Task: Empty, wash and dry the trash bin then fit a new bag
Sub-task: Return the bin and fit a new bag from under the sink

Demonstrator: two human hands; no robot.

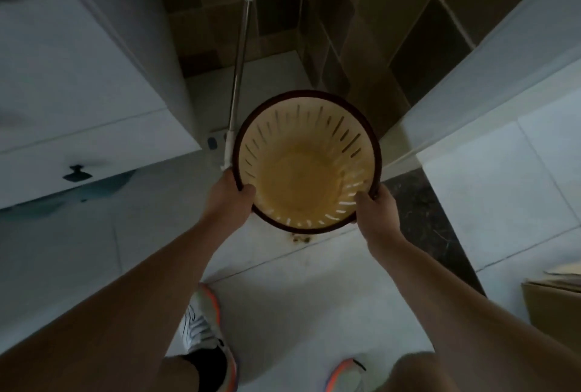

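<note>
From where I watch, the pale tiled floor (pixel 298 306) fills most of the view, with a brown tiled wall (pixel 361 46) rising at the far end of a narrow gap. A white cabinet (pixel 78 77) stands on the left, a small dark knob (pixel 77 172) on its lower front, and a white wall panel (pixel 490 71) closes the right side. A cardboard box (pixel 556 300) shows at the right edge.

The trash bin (pixel 306 171) is held up over the floor in the middle of the view, its mouth turned towards me. It is a round cream plastic bin with a dark brown rim and narrow slots cut in its side wall; I see nothing inside it and no bag on it.

My left hand (pixel 228 200) grips the rim on the left, thumb hooked inside and fingers behind the outer wall. My right hand (pixel 379 212) grips the rim on the right in the same manner, thumb inside. So each grip is closed on the bin.

A mop handle (pixel 240 55) of bare metal leans in the gap behind the bin, its lower end beside the bin's left rim. Below, two shoes (pixel 204 322) with orange trim stand on the floor. A small brown stain (pixel 300 238) lies on the tiles just under the bin's near edge.
</note>
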